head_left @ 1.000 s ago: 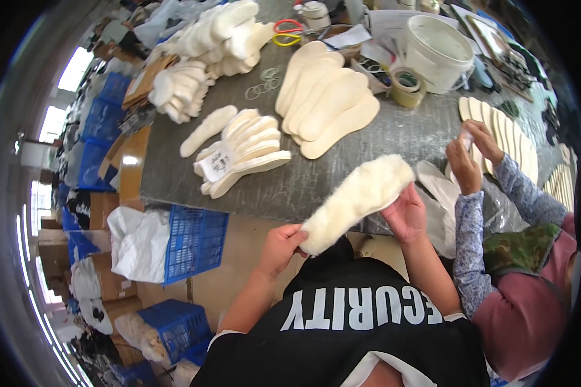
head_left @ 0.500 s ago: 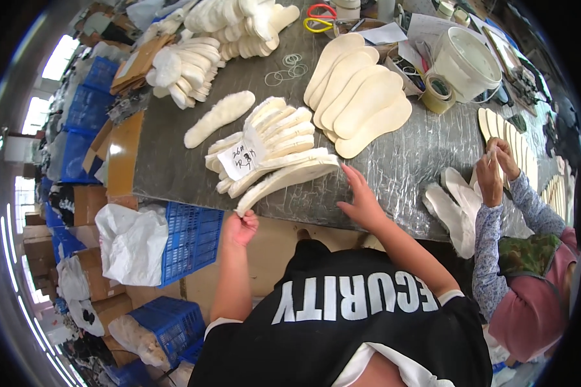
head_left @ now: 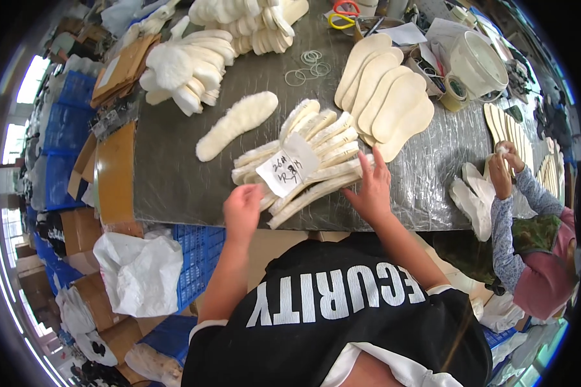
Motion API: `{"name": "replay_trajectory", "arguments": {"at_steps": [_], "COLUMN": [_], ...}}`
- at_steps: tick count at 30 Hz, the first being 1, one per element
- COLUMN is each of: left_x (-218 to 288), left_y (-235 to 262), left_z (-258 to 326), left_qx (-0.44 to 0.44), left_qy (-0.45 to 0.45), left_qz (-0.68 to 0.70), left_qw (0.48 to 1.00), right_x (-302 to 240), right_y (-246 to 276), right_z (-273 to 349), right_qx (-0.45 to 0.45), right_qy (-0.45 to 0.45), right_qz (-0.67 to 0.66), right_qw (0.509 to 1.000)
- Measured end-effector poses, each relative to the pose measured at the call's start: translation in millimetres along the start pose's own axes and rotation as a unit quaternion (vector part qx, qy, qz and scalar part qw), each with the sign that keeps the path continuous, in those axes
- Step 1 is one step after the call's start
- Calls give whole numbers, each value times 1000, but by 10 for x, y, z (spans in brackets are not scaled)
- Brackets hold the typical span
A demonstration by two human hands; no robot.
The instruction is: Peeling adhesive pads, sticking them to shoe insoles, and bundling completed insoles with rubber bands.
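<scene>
We see, mid-frame on the grey counter, a fanned stack of fleecy insoles, our left hand curled at its lower-left end, our right hand spread flat on its right edge, fingers open, a single insole lying upper left.

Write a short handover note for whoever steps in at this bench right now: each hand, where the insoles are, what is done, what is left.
Left hand: open, on the near end of the fanned pile of fleecy insoles.
Right hand: open, fingers pressing the pile's right side.
Pile lies at the table's near edge, a paper slip on top.
Done: insoles gathered, slip placed.
Left: one loose fleecy insole lies apart, up-left; the flat tan insoles lie beyond the pile.
</scene>
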State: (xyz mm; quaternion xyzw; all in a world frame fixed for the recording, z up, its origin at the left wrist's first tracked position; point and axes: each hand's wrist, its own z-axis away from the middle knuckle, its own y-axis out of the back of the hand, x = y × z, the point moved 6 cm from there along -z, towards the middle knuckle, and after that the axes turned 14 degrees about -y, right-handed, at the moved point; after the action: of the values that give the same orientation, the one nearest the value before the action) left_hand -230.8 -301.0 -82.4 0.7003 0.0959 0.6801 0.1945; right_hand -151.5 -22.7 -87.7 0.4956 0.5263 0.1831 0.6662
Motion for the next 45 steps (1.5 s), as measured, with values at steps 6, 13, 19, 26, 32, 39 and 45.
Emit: {"name": "replay_trajectory", "arguments": {"at_steps": [6, 13, 19, 26, 32, 39, 45], "left_x": [-154, -95, -347, -807, -1033, -964, -976], "left_y": [-417, -214, 498, 965, 662, 620, 359], "left_z": [-325, -261, -331, -386, -640, -1020, -1806], "left_qx": [-57, -37, 43, 230, 232, 130, 63], "left_qy": [41, 60, 56, 150, 198, 167, 164], "left_qz": [88, 209, 222, 394, 379, 305, 303], "left_qw": [994, 975, 972, 877, 874, 928, 937], "right_x": [-462, -608, -606, -1215, -1492, -1370, -940], "right_y": [7, -62, -69, 0, -350, -149, 144], "right_z": [-182, -351, -334, -1236, -1856, -801, -103], "right_qx": [-73, -173, -194, -82, -219, -155, -157], "right_qy": [96, 155, 181, 234, 143, 270, 246], "right_qz": [141, 168, 181, 46, 169, 20, -9], "right_qw": [983, 958, 947, 968, 950, 950, 956]}}
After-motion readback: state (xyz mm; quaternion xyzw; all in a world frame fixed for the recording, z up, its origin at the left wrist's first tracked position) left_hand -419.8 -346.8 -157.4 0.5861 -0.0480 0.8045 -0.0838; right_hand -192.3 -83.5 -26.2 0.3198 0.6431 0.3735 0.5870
